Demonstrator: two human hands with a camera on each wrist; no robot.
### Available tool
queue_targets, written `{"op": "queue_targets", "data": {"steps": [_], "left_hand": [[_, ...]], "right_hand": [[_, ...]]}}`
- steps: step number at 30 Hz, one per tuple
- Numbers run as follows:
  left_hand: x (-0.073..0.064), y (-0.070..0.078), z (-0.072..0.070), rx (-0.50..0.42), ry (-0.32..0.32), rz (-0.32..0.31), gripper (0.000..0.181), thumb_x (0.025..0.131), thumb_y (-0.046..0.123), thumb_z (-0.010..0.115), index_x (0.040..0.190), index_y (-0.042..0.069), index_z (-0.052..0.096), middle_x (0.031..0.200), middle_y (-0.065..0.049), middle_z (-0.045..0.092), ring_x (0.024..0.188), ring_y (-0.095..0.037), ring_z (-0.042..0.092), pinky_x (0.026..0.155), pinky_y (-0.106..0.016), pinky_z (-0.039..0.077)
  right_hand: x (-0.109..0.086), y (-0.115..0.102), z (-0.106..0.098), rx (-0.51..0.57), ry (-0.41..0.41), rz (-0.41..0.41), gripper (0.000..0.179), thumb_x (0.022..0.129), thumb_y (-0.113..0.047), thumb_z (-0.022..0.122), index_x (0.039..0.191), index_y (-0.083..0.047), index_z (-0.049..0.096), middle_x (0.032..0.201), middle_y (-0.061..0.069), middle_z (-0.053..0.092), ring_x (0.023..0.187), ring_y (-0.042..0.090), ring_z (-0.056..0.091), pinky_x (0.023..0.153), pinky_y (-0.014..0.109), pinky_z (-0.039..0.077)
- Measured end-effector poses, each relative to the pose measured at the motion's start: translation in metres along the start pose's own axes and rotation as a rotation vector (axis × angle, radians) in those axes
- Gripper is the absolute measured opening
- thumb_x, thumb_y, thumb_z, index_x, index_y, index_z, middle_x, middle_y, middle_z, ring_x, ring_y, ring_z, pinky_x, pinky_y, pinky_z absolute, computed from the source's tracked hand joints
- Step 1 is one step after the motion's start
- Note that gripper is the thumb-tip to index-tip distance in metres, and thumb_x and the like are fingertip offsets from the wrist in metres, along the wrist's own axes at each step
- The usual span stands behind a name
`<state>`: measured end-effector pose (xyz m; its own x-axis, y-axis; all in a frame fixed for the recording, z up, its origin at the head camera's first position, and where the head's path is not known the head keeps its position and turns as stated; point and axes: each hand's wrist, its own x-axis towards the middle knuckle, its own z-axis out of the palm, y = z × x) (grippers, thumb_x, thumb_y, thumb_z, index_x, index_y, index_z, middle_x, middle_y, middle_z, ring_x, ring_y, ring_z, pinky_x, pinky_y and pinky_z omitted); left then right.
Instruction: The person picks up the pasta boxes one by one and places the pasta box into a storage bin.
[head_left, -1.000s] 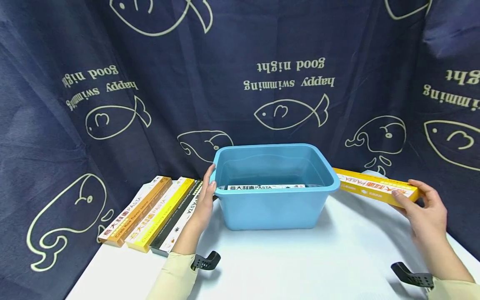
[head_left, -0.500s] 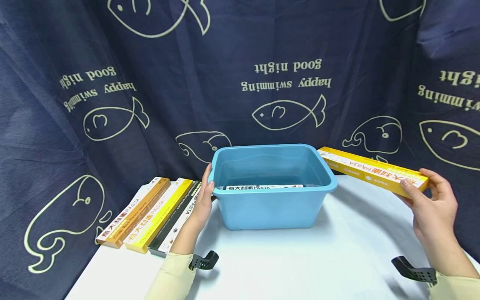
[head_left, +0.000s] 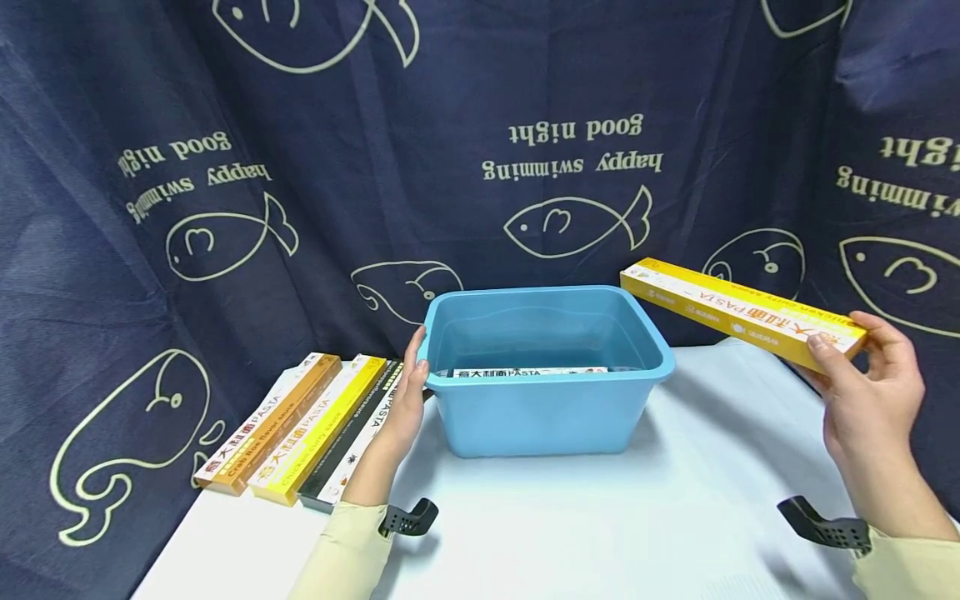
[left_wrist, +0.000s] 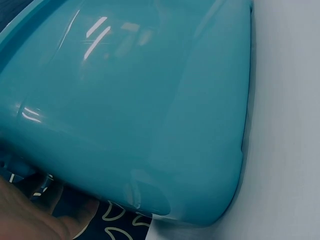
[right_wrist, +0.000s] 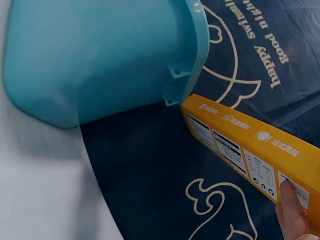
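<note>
In the head view my right hand (head_left: 873, 396) grips the near end of a yellow pasta box (head_left: 742, 308), thumb on its front side. The box is raised above the table and slants up to the left, its far end by the right rim of a blue plastic bin (head_left: 536, 421). From the right wrist, the orange-yellow side of this pasta box (right_wrist: 250, 140) shows, with fingertips under it. My left hand (head_left: 408, 392) rests against the bin's left rim, fingers extended along the outside. Inside the bin lies a white-labelled pasta box (head_left: 525, 372), mostly hidden by the front wall.
Left of the bin, three pasta boxes lie side by side: a brown one (head_left: 273, 425), a yellow one (head_left: 322, 429) and a black-and-white one (head_left: 356, 437) partly behind my left arm. A dark blue curtain (head_left: 450, 167) with fish prints hangs behind the white table (head_left: 570, 525).
My right hand has lifted the yellow pasta box from low beside the bin's right side to about rim height and above. The left hand stays at the rim.
</note>
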<state>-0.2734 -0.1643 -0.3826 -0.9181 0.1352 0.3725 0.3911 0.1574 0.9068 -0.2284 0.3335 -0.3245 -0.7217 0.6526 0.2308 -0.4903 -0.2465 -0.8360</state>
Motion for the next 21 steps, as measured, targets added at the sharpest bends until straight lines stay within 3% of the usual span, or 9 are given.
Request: {"op": "queue_targets", "data": {"steps": [10,21], "left_hand": [[0.0,-0.002,0.0,-0.003,0.011,0.004,0.06,0.102,0.045,0.025,0.16,0.034,0.012,0.168,0.0,0.016,0.155,-0.032,0.018,0.119,-0.068,0.017],[-0.001,-0.001,0.001,-0.003,0.011,-0.011,0.058,0.101,0.046,0.025,0.157,0.038,0.014,0.168,-0.001,0.015,0.155,-0.032,0.016,0.119,-0.069,0.013]], "right_hand": [[-0.005,-0.005,0.009,0.059,-0.032,0.017,0.06,0.085,0.013,0.067,0.136,-0.016,0.055,0.137,-0.004,0.045,0.127,0.016,0.044,0.06,0.017,0.057],[-0.016,-0.007,0.019,0.121,-0.194,0.005,0.058,0.086,0.012,0.067,0.138,-0.011,0.052,0.135,-0.001,0.047,0.124,0.019,0.048,0.066,0.025,0.06]]}}
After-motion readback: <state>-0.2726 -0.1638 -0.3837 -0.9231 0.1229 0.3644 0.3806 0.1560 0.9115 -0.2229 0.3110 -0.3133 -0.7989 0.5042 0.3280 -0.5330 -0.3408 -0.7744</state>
